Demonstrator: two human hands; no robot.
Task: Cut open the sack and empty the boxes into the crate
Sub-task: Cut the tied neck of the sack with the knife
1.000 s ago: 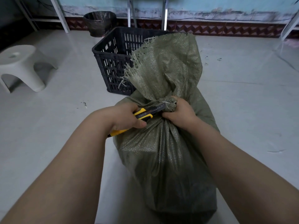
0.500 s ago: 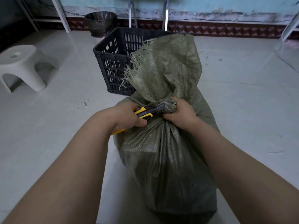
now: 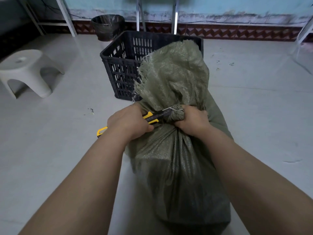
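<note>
A green woven sack [image 3: 177,167] stands upright on the floor, bulging, with its neck tied shut and a frayed top flaring above the tie. My right hand [image 3: 193,122] grips the tied neck from the right. My left hand [image 3: 128,123] holds a yellow and black utility knife [image 3: 153,117], whose tip lies against the white tie at the neck. Behind the sack stands a black slotted plastic crate [image 3: 125,65]; what is inside it is hidden. No boxes show; the sack hides its contents.
A white plastic stool [image 3: 25,72] stands at the left. A dark waste bin [image 3: 106,26] sits by the back wall, between white metal frame legs [image 3: 66,17]. Pale tiled floor [image 3: 254,116] surrounds the sack.
The knife has slid a little along the neck toward the tie. Both hands keep their grips and the sack stays tied.
</note>
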